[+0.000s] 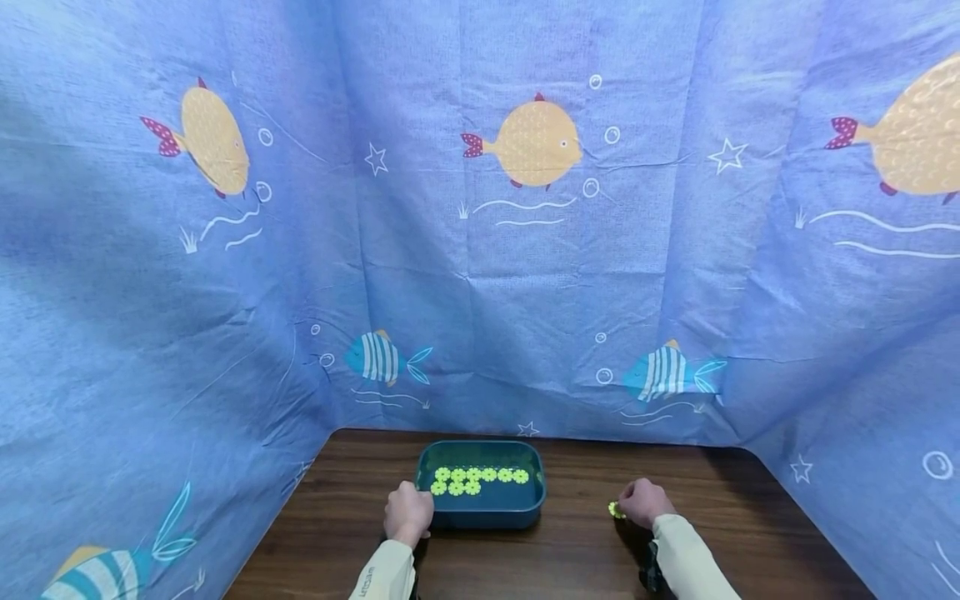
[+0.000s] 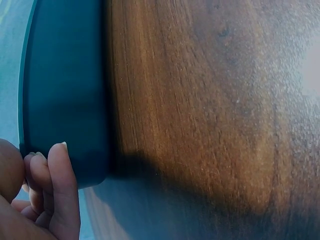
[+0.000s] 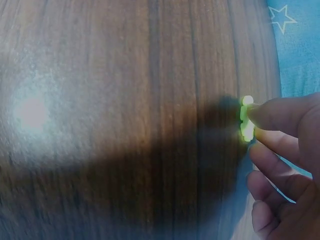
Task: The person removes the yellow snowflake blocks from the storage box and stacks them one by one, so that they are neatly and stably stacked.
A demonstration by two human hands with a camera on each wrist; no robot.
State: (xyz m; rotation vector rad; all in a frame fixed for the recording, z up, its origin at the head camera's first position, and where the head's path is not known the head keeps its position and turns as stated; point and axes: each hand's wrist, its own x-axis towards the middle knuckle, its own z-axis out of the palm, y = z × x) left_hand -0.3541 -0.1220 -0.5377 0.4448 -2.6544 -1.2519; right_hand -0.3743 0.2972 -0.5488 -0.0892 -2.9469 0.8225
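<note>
A dark teal rectangular bin [image 1: 495,519] stands on the table, and several yellow-green flower-shaped pieces [image 1: 489,474] lie in rows on its floor. My left hand [image 1: 408,510] grips the bin's near left corner, thumb on one side of the wall and fingers on the other, as the left wrist view shows. Off to the right of the bin, my right hand [image 1: 647,503] pinches one yellow-green flower piece [image 3: 247,120] between thumb and index finger. That piece is edge-on in the right wrist view, close over the tabletop, with the other fingers loosely bent below it.
The dark wood-grain table [image 1: 577,550] reaches back to a blue fabric curtain [image 1: 525,317] printed with fish, which encloses the back and both sides. Bare tabletop separates the bin from my right hand.
</note>
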